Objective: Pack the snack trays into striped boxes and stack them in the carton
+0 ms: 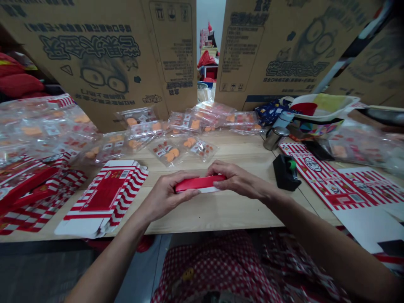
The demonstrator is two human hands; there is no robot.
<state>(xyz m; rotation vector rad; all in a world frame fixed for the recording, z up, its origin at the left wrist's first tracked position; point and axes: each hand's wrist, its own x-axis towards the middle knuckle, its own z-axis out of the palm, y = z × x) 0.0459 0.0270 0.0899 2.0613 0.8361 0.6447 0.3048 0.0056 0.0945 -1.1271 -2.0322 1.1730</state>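
Far to the left of the red carton (200, 183), clear packets (31, 130) lie heaped, with red-and-white striped boxes (67, 195) on the near side of the heap. Closer to the red carton, on its left, a stack of flat striped cartons (102, 189) rests on the surface (240, 214). The left hand (172, 189) is curled around the red carton's left end, thumb along the near side. Beyond the red carton, two clear pouches (166, 150) (200, 148) lie side by side. The right hand (236, 179) grips the red carton's right end, fingers bent, thumb on its face. Right of the red carton stand a metal cup (275, 138) and, nearer, a black tape dispenser (286, 171); farther right lie striped cardboard sheets (315, 176).
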